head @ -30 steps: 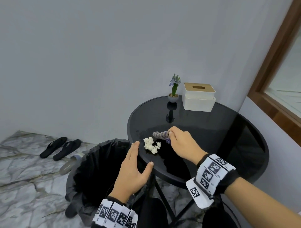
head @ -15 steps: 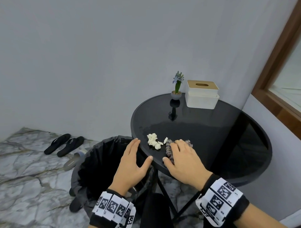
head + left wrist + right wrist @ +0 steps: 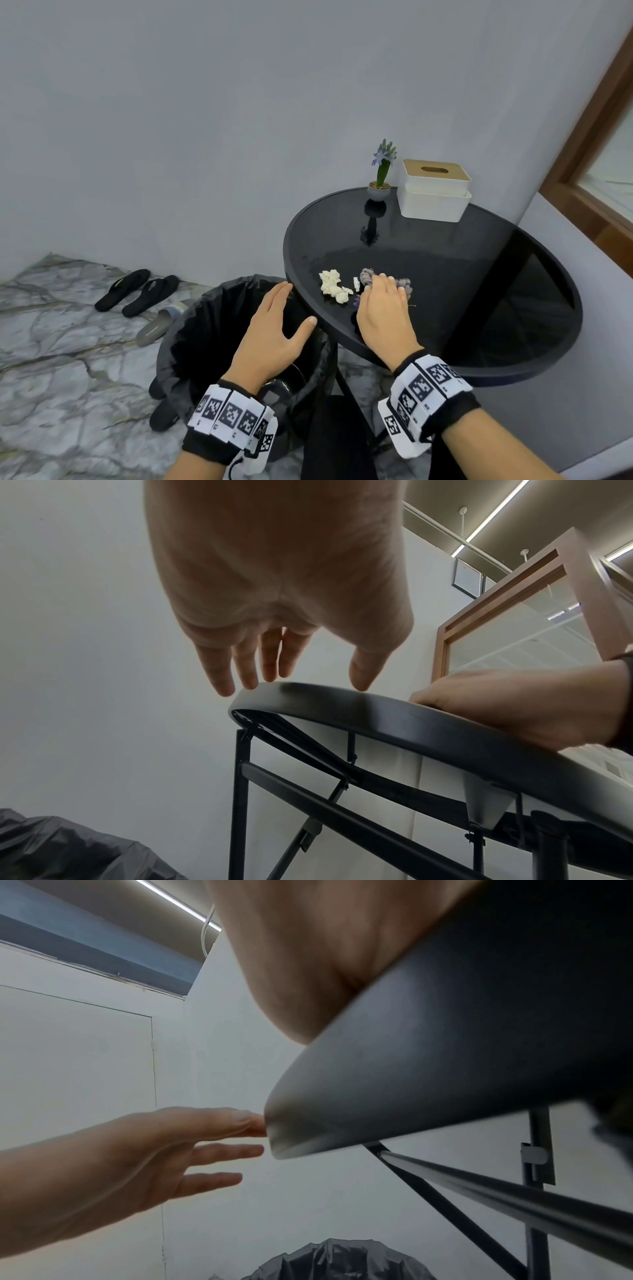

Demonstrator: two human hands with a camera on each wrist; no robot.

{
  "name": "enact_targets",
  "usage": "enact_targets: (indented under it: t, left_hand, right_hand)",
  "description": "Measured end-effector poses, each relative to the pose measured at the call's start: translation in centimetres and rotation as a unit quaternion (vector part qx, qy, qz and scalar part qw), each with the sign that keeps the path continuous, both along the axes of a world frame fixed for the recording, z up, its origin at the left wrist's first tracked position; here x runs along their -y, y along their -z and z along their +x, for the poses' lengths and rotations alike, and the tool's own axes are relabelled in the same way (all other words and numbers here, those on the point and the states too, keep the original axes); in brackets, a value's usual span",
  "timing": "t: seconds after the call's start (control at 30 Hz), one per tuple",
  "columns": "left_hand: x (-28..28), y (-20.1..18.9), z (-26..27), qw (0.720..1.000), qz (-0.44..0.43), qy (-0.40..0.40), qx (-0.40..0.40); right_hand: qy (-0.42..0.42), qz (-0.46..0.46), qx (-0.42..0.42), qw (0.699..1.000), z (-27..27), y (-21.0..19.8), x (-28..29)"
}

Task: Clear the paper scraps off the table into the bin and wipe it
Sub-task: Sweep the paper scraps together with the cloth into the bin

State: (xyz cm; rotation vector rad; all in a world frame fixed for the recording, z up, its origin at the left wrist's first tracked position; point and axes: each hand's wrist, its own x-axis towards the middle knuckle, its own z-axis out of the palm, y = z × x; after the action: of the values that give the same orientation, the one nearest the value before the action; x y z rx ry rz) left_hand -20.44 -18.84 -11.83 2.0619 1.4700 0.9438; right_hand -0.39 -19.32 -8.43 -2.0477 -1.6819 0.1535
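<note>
Right hand pressing a cloth beside the paper scraps, left hand spread at the table edge over the bin.

On the round black table (image 3: 479, 274), the white paper scraps (image 3: 334, 291) lie in a small heap near the rim at about 9 o'clock, one small piece a little apart toward the cloth. Just at their 3 o'clock the right hand (image 3: 383, 315) lies flat on a grey-purple cloth (image 3: 368, 278), fingers straight and close together on top of it. The left hand (image 3: 270, 337) hovers above the black-lined bin (image 3: 191, 342), which stands at the table's 8 o'clock; its fingers are straight and slightly apart, thumb spread wide, fingertips at the rim. A potted plant (image 3: 380, 178) and a white tissue box (image 3: 433, 192) stand at the table's 12 o'clock edge. Black slippers (image 3: 137, 291) lie on the marble floor.
</note>
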Motion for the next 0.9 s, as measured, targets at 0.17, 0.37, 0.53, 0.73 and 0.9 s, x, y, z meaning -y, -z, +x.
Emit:
enact_targets:
  t: [0.17,0.37,0.53,0.73,0.9]
  left_hand:
    - [-0.7,0.6,-1.9,1.0,-0.017,-0.015,-0.017]
    - [-1.7,1.7,-4.5,0.996,-0.039,-0.026,-0.07]
    - [-3.3,2.4,-6.3,0.989,-0.042,-0.032,-0.14]
    - [-5.2,4.2,-8.1,0.981,-0.07,-0.047,-0.177]
    - [-5.5,5.6,-8.7,0.978,-0.094,-0.05,-0.178]
  right_hand:
    - [-0.036,-0.01,-0.023,0.999,-3.6,0.1,-1.5]
    - [-0.069,-0.023,0.029,0.997,-6.7,0.1,-3.1]
    - [-0.078,-0.007,0.061,0.995,-8.6,0.5,-5.1]
    - [-0.081,0.034,0.02,0.996,-10.2,0.4,-7.1]
    - [-0.129,0.051,-0.026,0.99,-11.7,-0.9,-7.6]
